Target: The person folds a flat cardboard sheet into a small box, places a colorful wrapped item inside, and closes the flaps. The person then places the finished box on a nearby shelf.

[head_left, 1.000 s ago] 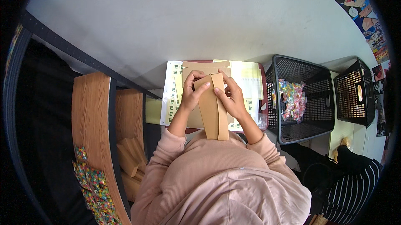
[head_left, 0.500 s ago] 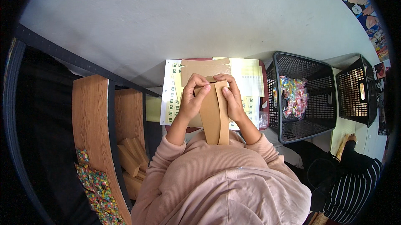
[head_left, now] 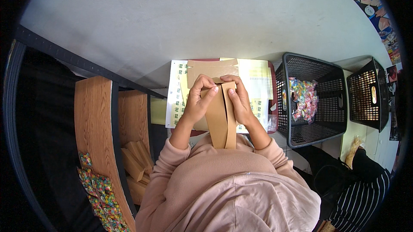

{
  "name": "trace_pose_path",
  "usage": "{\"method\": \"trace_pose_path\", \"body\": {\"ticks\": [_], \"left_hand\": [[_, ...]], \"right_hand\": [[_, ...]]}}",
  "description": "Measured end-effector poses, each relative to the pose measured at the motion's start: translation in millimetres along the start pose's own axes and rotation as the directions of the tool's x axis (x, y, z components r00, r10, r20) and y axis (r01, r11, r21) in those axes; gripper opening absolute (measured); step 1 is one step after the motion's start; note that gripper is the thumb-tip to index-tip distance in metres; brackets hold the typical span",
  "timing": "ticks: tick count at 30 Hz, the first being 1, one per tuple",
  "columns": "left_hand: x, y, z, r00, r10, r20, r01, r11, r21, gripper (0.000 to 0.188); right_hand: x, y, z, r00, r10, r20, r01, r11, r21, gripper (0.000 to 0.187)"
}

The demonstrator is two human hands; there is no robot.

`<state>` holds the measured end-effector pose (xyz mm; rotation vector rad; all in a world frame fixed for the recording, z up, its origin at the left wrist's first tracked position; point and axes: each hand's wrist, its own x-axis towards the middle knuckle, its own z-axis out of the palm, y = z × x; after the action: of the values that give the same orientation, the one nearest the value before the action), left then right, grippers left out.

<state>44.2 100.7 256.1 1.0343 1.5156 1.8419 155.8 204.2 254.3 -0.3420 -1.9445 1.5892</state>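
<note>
A brown cardboard box (head_left: 218, 116), long and narrow, stands toward me between both hands, its lower end against my body. My left hand (head_left: 200, 97) pinches its upper left edge with thumb and bent fingers. My right hand (head_left: 238, 100) grips the upper right side, thumb lying on the narrow side flap. A dark gap runs down between the wide panel and that flap. Behind the hands another piece of brown cardboard (head_left: 211, 69) lies on sheets of printed labels (head_left: 177, 96) and yellow paper (head_left: 258, 72).
At right, a black plastic basket (head_left: 318, 133) holds colourful wrapped sweets (head_left: 303, 100); a second black basket (head_left: 359, 77) stands beyond it. A person in striped clothing (head_left: 361, 197) sits lower right. At left, a wooden shelf (head_left: 95, 120) carries colourful packets (head_left: 103, 197), with folded cardboard boxes (head_left: 137, 159) beside it.
The gap between the box's panel and side flap has widened, the flap shifting slightly right. Both hands keep their hold. The other person's arm has moved a little at lower right.
</note>
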Motion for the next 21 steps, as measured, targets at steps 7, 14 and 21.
{"method": "trace_pose_path", "body": {"ticks": [7, 14, 21], "left_hand": [[-4.9, 0.7, -8.2, 0.989, 0.067, 0.129, -0.072, 0.997, 0.038, 0.051], [-10.9, -6.6, -12.2, 0.969, 0.160, 0.187, -0.183, 0.976, 0.116, 0.069], [-12.2, -5.6, -14.9, 0.942, 0.228, 0.247, -0.282, 0.936, 0.209, 0.067]], "right_hand": [[1.8, -1.2, -2.6, 0.996, -0.002, 0.087, 0.006, 0.999, -0.042, 0.034], [1.5, -4.8, -0.5, 0.997, 0.003, 0.077, 0.002, 0.998, -0.064, 0.036], [-1.8, -8.8, 0.9, 0.997, -0.065, 0.033, 0.068, 0.994, -0.084, 0.034]]}}
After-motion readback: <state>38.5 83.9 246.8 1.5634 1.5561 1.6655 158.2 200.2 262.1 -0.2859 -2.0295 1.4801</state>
